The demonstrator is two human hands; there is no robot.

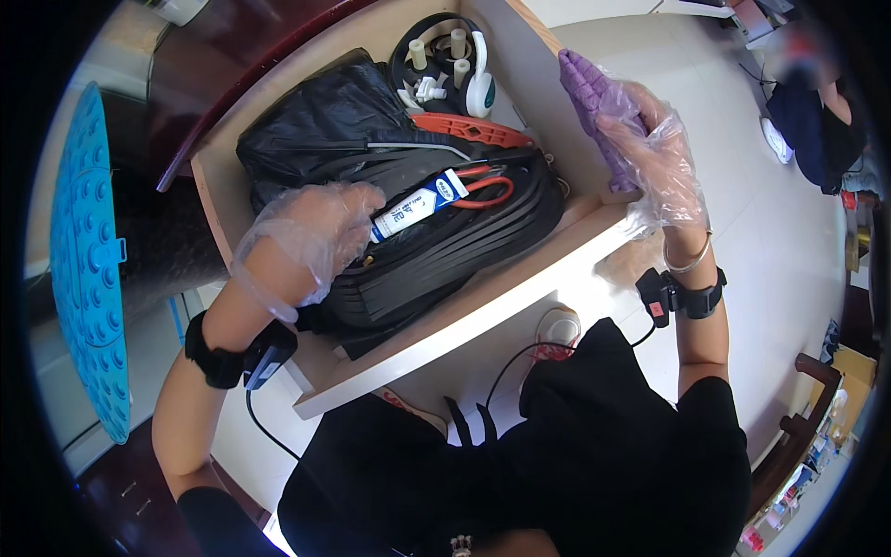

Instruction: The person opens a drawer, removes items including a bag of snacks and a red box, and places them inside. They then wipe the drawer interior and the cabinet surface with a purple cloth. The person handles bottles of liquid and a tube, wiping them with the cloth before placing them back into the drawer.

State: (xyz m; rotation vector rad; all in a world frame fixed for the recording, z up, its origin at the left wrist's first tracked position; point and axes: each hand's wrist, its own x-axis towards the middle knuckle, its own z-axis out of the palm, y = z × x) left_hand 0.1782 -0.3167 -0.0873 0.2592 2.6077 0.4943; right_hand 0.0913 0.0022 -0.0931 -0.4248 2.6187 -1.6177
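My left hand (317, 226), in a clear plastic glove, holds a white and blue tube (418, 205) at its lower end, above an open wooden drawer (473, 296). The tube bears writing. Under it lie red-handled scissors (495, 202) and a thick coil of black strips (445, 254). A folded purple cloth (588, 90) is gripped in my gloved right hand (644, 146), over the drawer's right corner.
Inside the drawer are a black plastic bag (317, 115), headphones (480, 90), a black-handled tool with a bent metal rod (411, 144) and an orange plastic piece (473, 129). A blue bumpy panel (90, 261) stands left. Another person (811, 125) is at far right.
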